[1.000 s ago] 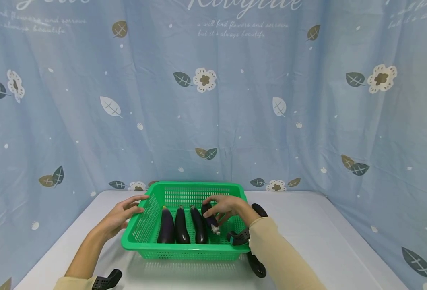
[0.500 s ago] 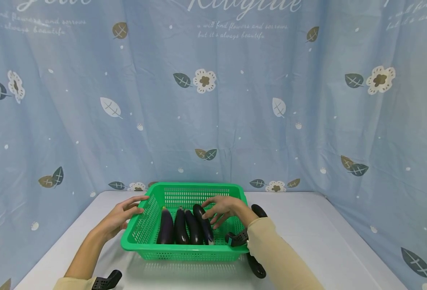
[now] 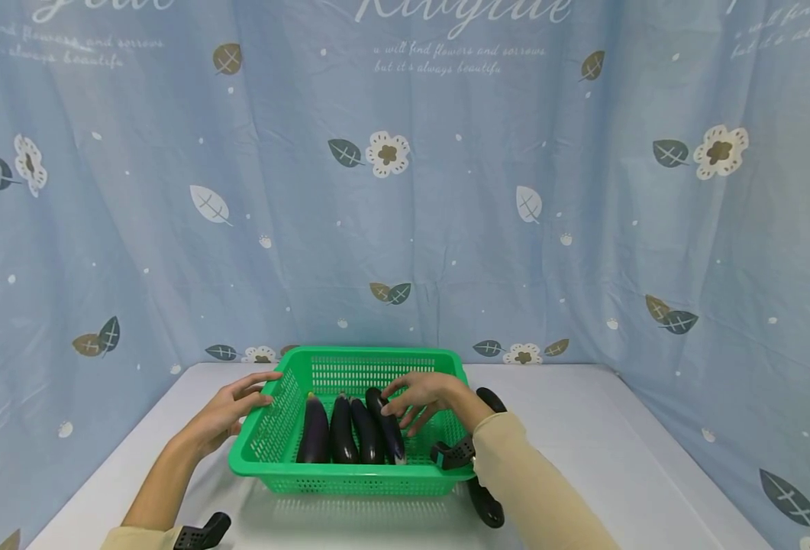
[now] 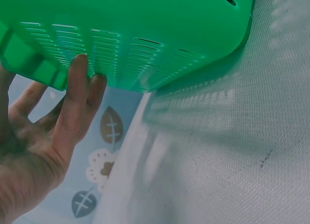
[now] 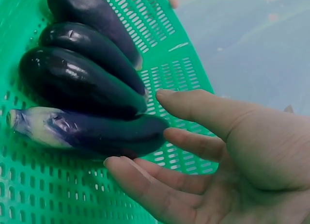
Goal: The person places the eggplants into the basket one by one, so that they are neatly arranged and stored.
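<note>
The green basket [image 3: 356, 477] holds several dark eggplants side by side. My left hand [image 3: 215, 412] grips its left rim; in the left wrist view, fingers of the left hand [image 4: 43, 141] lie against the outside of the basket [image 4: 145, 30]. Inside the basket, my right hand [image 3: 425, 397] is at the upper part of the rightmost eggplant [image 3: 387, 428]. The right wrist view shows the right hand [image 5: 223, 161] with spread, relaxed fingers, one fingertip beside or touching the end of that eggplant [image 5: 106, 134], whose pale stem end points away from the hand.
Dark eggplant ends show on the white table [image 3: 583, 458], one [image 3: 491, 399] behind the right forearm and another [image 3: 487, 506] in front, beside the basket's right side. A patterned blue curtain [image 3: 459, 229] stands behind the table.
The rightmost eggplant went from my right hand's grip to lying against the others, stem end toward me. The eggplant beside it shifted left. My right hand's fingers have loosened; my left hand stayed put.
</note>
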`<state>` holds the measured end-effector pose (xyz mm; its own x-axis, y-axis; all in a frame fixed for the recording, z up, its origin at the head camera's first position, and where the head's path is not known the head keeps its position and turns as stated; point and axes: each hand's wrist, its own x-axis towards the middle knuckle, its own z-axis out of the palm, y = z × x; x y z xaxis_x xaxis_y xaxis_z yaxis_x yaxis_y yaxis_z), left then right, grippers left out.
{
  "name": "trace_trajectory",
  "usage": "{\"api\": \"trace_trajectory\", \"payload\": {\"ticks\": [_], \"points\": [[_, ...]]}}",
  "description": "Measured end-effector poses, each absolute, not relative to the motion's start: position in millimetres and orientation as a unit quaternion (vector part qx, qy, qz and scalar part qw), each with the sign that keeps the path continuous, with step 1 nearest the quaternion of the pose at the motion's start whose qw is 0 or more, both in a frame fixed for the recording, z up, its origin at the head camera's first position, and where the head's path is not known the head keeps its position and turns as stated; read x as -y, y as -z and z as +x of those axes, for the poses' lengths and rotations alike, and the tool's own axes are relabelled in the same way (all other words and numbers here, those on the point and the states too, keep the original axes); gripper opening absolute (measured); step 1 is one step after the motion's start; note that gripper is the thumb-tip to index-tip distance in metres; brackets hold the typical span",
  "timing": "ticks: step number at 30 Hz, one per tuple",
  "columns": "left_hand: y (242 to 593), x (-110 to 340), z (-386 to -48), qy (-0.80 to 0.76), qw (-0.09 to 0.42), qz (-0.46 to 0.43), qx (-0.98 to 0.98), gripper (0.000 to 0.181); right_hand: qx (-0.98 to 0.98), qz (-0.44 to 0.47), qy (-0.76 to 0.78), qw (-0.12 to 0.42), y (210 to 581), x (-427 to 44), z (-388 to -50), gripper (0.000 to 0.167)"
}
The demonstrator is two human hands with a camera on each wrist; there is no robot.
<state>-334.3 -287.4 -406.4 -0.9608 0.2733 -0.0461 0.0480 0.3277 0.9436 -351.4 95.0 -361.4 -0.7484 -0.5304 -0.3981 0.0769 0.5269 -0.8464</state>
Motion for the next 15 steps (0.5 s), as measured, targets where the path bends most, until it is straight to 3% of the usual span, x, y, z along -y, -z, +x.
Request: {"api": "trace_trajectory", "payload": {"ticks": [15], "points": [[406.0, 287.6, -333.5, -0.578, 0.1, 0.102, -0.804, 0.061, -0.816, -0.167, 0.444, 0.33, 353.1, -104.9, -345.6, 0.054]]}}
